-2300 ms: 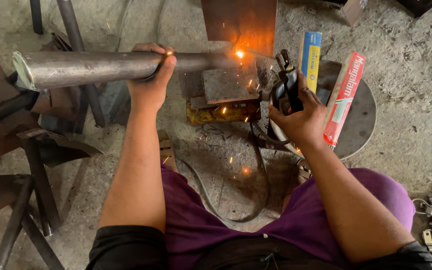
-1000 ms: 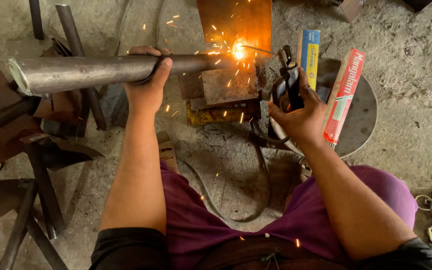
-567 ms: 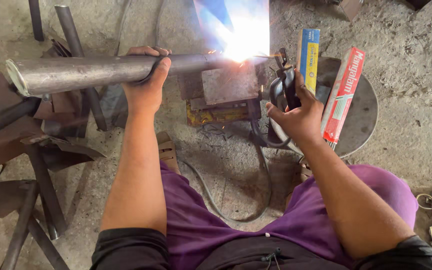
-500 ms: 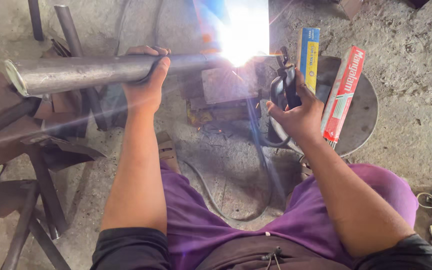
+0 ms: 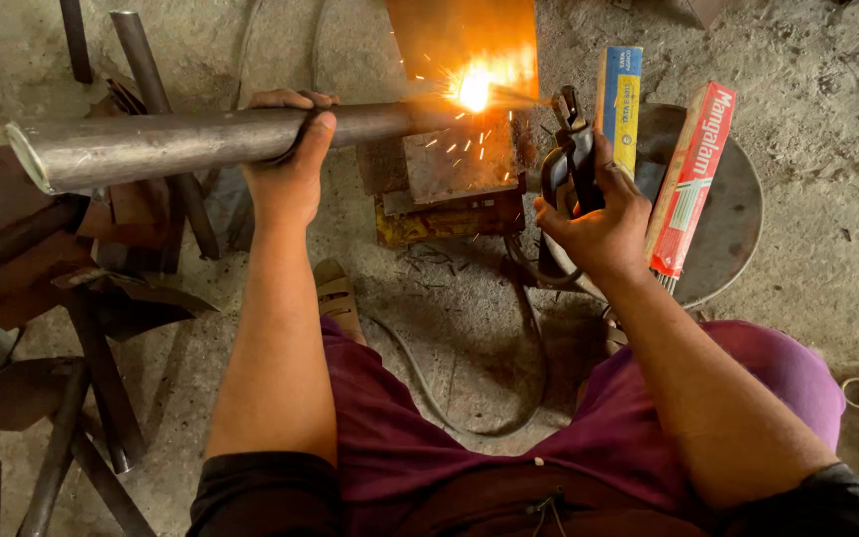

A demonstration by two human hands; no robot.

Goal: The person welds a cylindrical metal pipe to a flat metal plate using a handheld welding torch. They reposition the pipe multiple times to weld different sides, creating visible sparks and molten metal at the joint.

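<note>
I am wrapping my left hand (image 5: 288,164) around the steel pipe (image 5: 181,142), holding it level so its far end is meeting the sparking arc (image 5: 474,89) over the metal block (image 5: 449,184). My right hand (image 5: 599,224) is clenching the electrode holder (image 5: 574,154), fingers closed, aiming its rod at that joint.

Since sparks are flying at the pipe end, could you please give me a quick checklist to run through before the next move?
1. Left hand grips the steel pipe: ok.
2. Right hand holds the electrode holder: ok.
3. Hands gloved: not ok, both bare.
4. Electrode boxes away from the sparks: not ok, close beside them.
5. Pipe's far end supported: cannot tell.
</note>
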